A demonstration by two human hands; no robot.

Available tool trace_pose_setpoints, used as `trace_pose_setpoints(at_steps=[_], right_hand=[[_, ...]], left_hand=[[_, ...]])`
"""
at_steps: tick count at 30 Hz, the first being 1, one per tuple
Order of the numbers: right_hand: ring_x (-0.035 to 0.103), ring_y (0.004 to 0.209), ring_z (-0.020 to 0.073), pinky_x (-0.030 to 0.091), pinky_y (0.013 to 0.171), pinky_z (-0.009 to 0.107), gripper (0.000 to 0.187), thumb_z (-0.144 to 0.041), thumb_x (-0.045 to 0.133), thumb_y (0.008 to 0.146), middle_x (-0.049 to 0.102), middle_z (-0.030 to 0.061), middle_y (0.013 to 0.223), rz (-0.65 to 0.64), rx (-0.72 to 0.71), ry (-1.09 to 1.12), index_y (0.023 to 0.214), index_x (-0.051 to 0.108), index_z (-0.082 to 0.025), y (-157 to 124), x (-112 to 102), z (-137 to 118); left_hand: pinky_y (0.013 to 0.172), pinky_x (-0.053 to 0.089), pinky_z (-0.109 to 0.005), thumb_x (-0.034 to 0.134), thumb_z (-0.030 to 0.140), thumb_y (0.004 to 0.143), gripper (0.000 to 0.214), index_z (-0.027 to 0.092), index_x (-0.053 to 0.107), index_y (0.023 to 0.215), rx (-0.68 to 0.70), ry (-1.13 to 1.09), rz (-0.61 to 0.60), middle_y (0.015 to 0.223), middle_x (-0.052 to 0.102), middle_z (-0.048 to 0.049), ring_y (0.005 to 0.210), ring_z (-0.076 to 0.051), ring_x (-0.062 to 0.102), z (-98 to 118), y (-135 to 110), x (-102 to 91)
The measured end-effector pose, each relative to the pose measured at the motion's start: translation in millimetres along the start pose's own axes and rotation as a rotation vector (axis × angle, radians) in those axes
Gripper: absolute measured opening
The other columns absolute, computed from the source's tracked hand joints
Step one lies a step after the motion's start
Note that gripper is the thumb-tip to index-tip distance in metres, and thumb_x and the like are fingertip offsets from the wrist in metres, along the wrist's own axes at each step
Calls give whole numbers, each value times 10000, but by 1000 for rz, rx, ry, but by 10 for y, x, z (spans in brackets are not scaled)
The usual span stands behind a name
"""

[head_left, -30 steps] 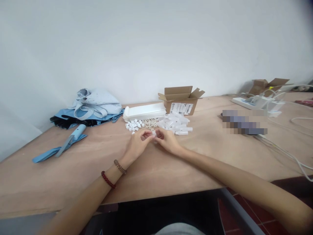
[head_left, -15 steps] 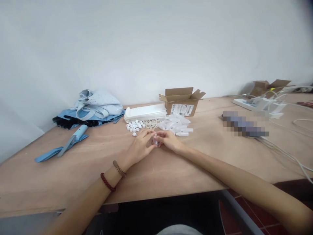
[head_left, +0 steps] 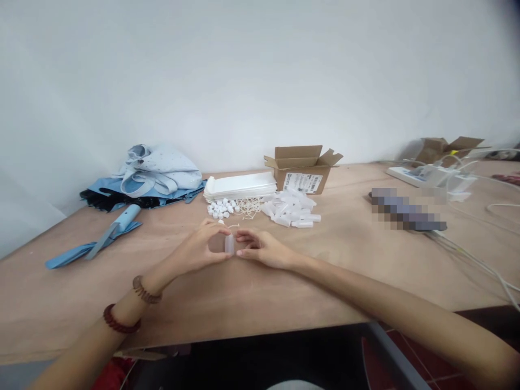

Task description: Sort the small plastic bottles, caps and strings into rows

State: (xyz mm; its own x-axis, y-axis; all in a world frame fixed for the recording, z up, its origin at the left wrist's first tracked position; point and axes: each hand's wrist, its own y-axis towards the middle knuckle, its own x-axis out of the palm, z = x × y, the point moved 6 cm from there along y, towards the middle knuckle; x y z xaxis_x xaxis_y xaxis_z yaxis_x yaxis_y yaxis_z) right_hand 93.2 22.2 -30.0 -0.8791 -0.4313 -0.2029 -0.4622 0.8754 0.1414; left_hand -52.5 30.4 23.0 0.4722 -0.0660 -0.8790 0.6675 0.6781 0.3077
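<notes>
Stretching left to right, a wooden table (head_left: 260, 303) bears a cardboard box (head_left: 301, 170) on its far side and a pile of tubes (head_left: 290, 207) before it, while nearer, the right hand (head_left: 267, 249) curves, thumb and fingers parted, facing the left hand (head_left: 201, 245), whose thumb and fingertips pinch one translucent tube (head_left: 229, 245).

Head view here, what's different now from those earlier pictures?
The small clear tube has moved left and slightly nearer the person. The left hand went with it and now pinches it at both ends; the right hand, which held it too, has parted its fingers and looks just off it. The tube pile, white caps and open cardboard box stayed put.
</notes>
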Motion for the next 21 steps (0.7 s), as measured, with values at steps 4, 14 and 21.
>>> trace_pose_setpoints(at_steps=[4,14,21], right_hand=[[568,990,202,487,828,362,490,-237,711,726,576,112,1157,12,-103,-290,1179,541,-160,42,117,-118],[568,888,179,447,779,321,332,-161,681,748,618,62,991,55,-230,-476,1064,578,-157,120,231,-270],[573,945,192,439,828,340,318,-155,651,772,621,84,1041,91,-238,-548,1080,570,-143,70,221,-284]], left_hand=[[942,428,-410,672,467,725,419,250,611,1078,-75,17,-90,1125,636,-33,1080,-246,510,-166,-109,-60],[982,399,-400,625,508,761,479,274,569,1175,-87,-5,-196,1232,591,-31,1157,-250,484,-191,-93,-80],[1025,371,-389,616,503,772,535,277,513,1246,-69,2,-208,1310,540,-30,1196,-242,474,-158,-119,-87]])
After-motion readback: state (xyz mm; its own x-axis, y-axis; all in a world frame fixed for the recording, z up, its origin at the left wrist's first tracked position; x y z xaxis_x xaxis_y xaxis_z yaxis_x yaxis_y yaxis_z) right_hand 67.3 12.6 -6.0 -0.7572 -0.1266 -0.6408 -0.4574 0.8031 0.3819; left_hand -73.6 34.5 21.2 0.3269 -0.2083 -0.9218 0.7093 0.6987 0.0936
